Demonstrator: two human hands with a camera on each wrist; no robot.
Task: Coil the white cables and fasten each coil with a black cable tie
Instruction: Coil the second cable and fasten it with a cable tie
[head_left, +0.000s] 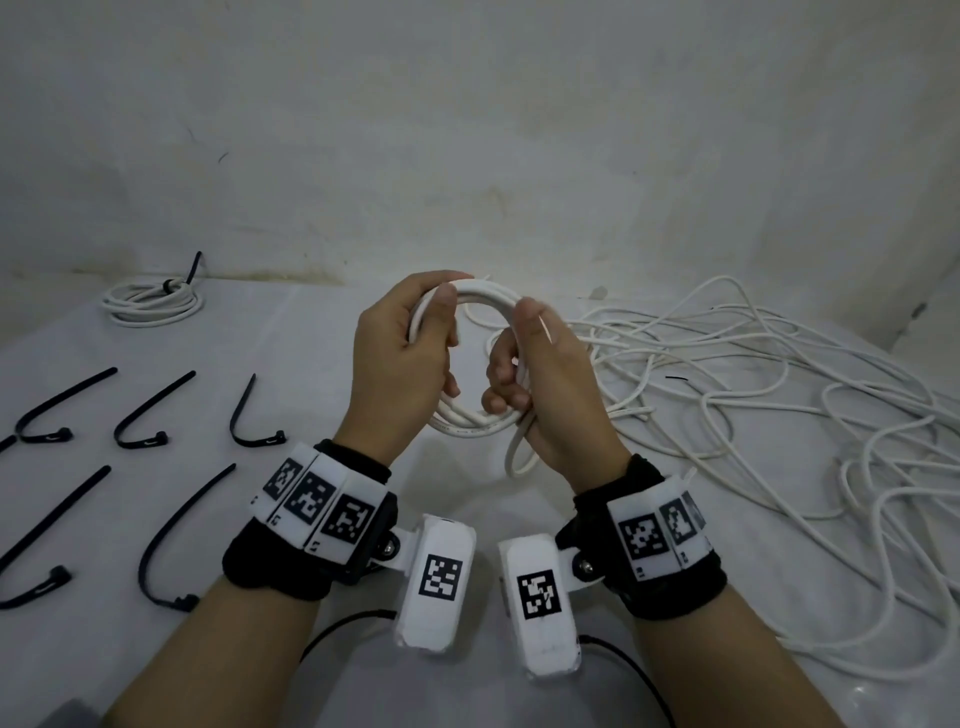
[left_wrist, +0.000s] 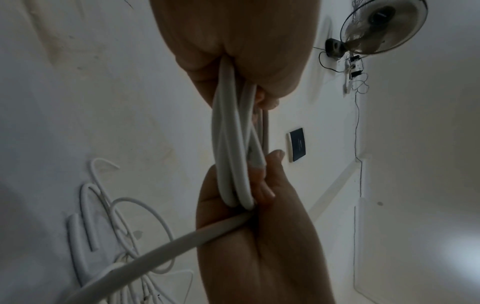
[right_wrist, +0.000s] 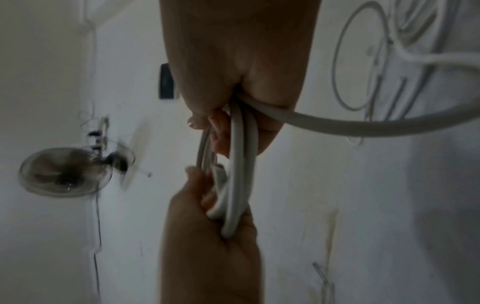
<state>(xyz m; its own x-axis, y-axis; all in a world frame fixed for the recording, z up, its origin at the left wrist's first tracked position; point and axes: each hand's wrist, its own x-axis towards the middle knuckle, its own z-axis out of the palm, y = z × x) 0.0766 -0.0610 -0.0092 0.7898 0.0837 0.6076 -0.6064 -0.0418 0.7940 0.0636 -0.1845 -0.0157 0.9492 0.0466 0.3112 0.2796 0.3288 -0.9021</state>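
You are in the winding step: a white cable coil (head_left: 470, 358) of several turns stands upright above the counter (head_left: 322, 364), gripped on both sides. Your left hand (head_left: 402, 358) has its fingers (head_left: 441, 322) curled round the coil's left side, thumb on top. Your right hand (head_left: 540, 384) clenches the right side, and a loose strand (right_wrist: 363, 125) of the same cable runs out of that grip toward the tangled white cables (head_left: 779, 415) on your right.

Judging by that strand, winding is not finished. Next, draw in the slack and lay it as another turn, keeping one hand clamped so the loops do not spring apart. Then reach for a black cable tie (head_left: 140, 415); five lie to your left. One tied coil (head_left: 153, 299) already rests far left.
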